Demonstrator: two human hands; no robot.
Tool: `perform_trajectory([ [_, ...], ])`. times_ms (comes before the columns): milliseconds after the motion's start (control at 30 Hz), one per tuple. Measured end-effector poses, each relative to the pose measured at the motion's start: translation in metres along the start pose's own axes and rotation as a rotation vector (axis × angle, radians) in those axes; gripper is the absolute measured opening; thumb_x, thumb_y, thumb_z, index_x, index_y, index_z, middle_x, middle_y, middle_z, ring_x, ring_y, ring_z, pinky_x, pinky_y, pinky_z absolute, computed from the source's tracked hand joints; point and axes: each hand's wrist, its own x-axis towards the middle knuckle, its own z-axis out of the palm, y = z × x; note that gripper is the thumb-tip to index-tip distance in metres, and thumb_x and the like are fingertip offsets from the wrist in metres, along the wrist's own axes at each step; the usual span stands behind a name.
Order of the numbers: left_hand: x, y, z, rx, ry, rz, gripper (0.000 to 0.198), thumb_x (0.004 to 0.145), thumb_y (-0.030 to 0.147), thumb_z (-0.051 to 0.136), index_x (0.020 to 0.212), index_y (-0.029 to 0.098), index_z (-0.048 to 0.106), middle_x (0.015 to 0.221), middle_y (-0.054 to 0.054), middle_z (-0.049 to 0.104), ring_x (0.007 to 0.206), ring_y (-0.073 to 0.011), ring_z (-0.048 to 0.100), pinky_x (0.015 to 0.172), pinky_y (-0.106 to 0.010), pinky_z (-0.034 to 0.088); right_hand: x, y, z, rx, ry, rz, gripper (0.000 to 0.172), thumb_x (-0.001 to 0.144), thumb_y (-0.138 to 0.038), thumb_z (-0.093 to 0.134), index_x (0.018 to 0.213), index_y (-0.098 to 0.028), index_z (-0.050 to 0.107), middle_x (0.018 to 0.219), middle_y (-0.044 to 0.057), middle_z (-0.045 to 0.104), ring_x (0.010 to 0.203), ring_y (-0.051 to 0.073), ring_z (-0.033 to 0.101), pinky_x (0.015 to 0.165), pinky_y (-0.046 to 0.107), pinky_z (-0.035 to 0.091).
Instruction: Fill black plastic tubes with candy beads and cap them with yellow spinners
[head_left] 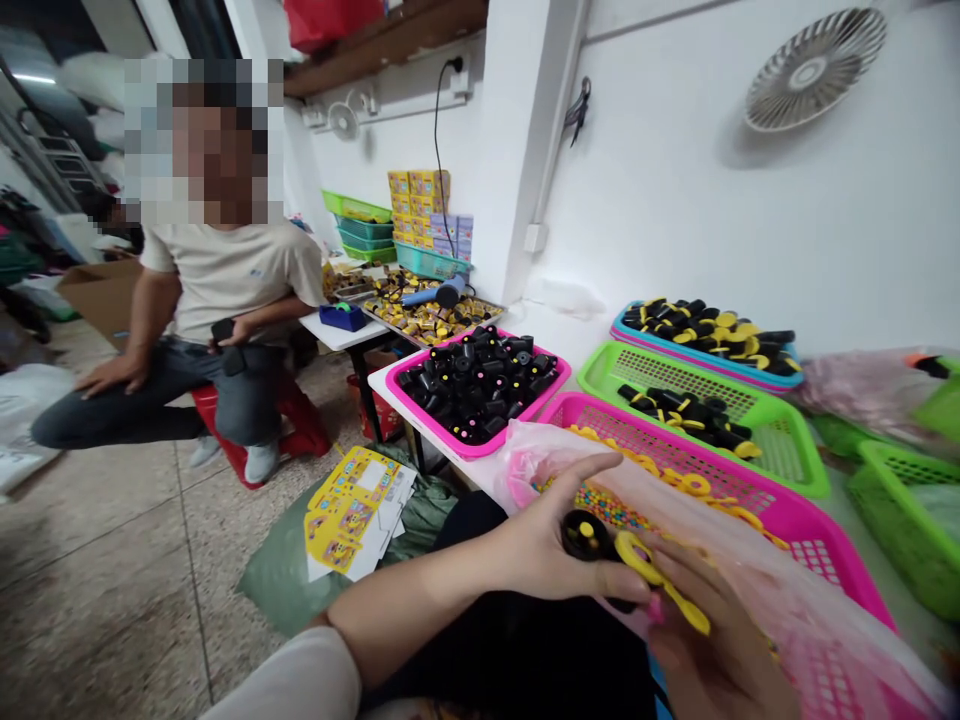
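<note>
My left hand (536, 545) is closed round a short black plastic cylinder (576, 545) with a yellow peg in its round end. Its index finger points out over a clear plastic bag (517, 470). Close beside the cylinder, my right hand (724, 630) grips a yellow plastic piece (660, 580) with a ring at one end and a flat tail. A small bit of pink (656, 606) shows between the hands; I cannot make out what it is. Small colourful beads (611, 505) lie in the bag just beyond my hands.
A pink basket (847, 550) holds yellow rings. Black parts fill a pink tray (469, 450); a green basket (787, 440) and blue tray (787, 380) hold black-and-yellow pieces. A seated person (232, 270) is at left. Printed yellow card sheets (352, 510) lie on a green sack.
</note>
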Motion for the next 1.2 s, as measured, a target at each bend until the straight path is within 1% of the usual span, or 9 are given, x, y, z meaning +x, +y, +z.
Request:
perform_trajectory([
  [167, -0.001, -0.012, 0.001, 0.068, -0.224, 0.046, 0.132, 0.064, 0.047, 0.100, 0.168, 0.026, 0.021, 0.122, -0.016, 0.078, 0.122, -0.0344, 0.074, 0.109, -0.050, 0.056, -0.010, 0.004, -0.025, 0.210, -0.051, 0.263, 0.021, 0.088, -0.029, 0.078, 0.102, -0.043, 0.083, 0.113, 0.004, 0.083, 0.101, 0.034, 0.081, 0.083, 0.044, 0.073],
  [300, 0.001, -0.014, 0.004, 0.047, -0.335, 0.110, 0.129, 0.072, 0.050, 0.095, 0.169, 0.026, 0.014, 0.117, -0.016, 0.079, 0.116, -0.0324, 0.078, 0.106, -0.047, 0.059, -0.015, 0.008, -0.025, 0.547, -0.143, 0.629, 0.043, 0.077, -0.044, 0.087, 0.119, -0.044, 0.080, 0.122, 0.010, 0.081, 0.104, 0.040, 0.080, 0.074, 0.046, 0.072],
  [433, -0.001, -0.010, 0.005, 0.085, -0.349, 0.088, 0.128, 0.070, 0.049, 0.096, 0.169, 0.023, 0.020, 0.134, -0.022, 0.069, 0.122, -0.0341, 0.074, 0.102, -0.045, 0.061, -0.028, -0.005, -0.024, 0.815, -0.306, 0.905, 0.039, 0.085, -0.060, 0.077, 0.115, -0.036, 0.082, 0.123, 0.015, 0.080, 0.100, 0.042, 0.080, 0.073, 0.055, 0.071],
  [667, -0.009, -0.005, 0.006, 0.079, -0.419, 0.007, 0.124, 0.073, 0.046, 0.094, 0.170, 0.023, 0.020, 0.134, -0.022, 0.070, 0.121, -0.0329, 0.074, 0.105, -0.045, 0.059, -0.018, -0.045, -0.011, 0.937, -0.135, 0.974, 0.021, 0.097, -0.044, 0.070, 0.098, -0.028, 0.084, 0.087, 0.007, 0.083, 0.074, 0.028, 0.082, 0.066, 0.042, 0.071],
  [833, -0.010, 0.004, -0.002, 0.094, -0.439, 0.062, 0.111, 0.082, 0.041, 0.089, 0.170, 0.027, 0.022, 0.135, -0.016, 0.075, 0.133, -0.0309, 0.069, 0.117, -0.048, 0.051, 0.012, -0.052, -0.009, 0.918, -0.345, 0.901, 0.019, 0.087, -0.043, 0.081, 0.098, -0.027, 0.083, 0.084, 0.006, 0.081, 0.069, 0.025, 0.078, 0.064, 0.040, 0.071],
  [933, -0.009, 0.014, -0.013, 0.156, -0.327, 0.190, 0.090, 0.089, 0.035, 0.083, 0.165, 0.029, 0.036, 0.155, -0.014, 0.062, 0.146, -0.0293, 0.058, 0.126, -0.050, 0.041, 0.047, -0.032, -0.015, 0.813, -0.403, 0.841, 0.026, 0.081, -0.044, 0.086, 0.101, -0.028, 0.081, 0.094, 0.005, 0.082, 0.080, 0.026, 0.079, 0.073, 0.044, 0.071],
  [1000, -0.009, 0.018, -0.023, 0.219, -0.195, 0.211, 0.074, 0.088, 0.036, 0.084, 0.155, 0.025, 0.052, 0.158, -0.015, 0.059, 0.149, -0.0309, 0.055, 0.127, -0.050, 0.040, 0.080, -0.002, -0.020, 0.664, -0.307, 0.806, 0.022, 0.084, -0.042, 0.083, 0.099, -0.026, 0.080, 0.103, 0.006, 0.082, 0.094, 0.028, 0.079, 0.088, 0.049, 0.070],
  [1100, -0.013, 0.021, -0.037, 0.248, -0.142, 0.136, 0.037, 0.086, 0.040, 0.085, 0.114, 0.018, 0.073, 0.122, -0.014, 0.079, 0.118, -0.0286, 0.075, 0.107, -0.044, 0.056, 0.135, 0.054, -0.026, 0.406, -0.008, 0.799, 0.019, 0.078, -0.027, 0.086, 0.094, -0.024, 0.074, 0.106, 0.006, 0.079, 0.103, 0.025, 0.077, 0.102, 0.046, 0.065],
  [1200, -0.018, 0.018, -0.045, 0.230, -0.130, 0.060, 0.035, 0.086, 0.044, 0.084, 0.081, 0.016, 0.063, 0.082, -0.006, 0.075, 0.079, -0.0188, 0.073, 0.078, -0.031, 0.057, 0.180, 0.094, -0.036, 0.197, 0.205, 0.848, 0.029, 0.083, -0.026, 0.080, 0.109, -0.024, 0.069, 0.120, 0.010, 0.075, 0.111, 0.025, 0.075, 0.097, 0.047, 0.066],
])
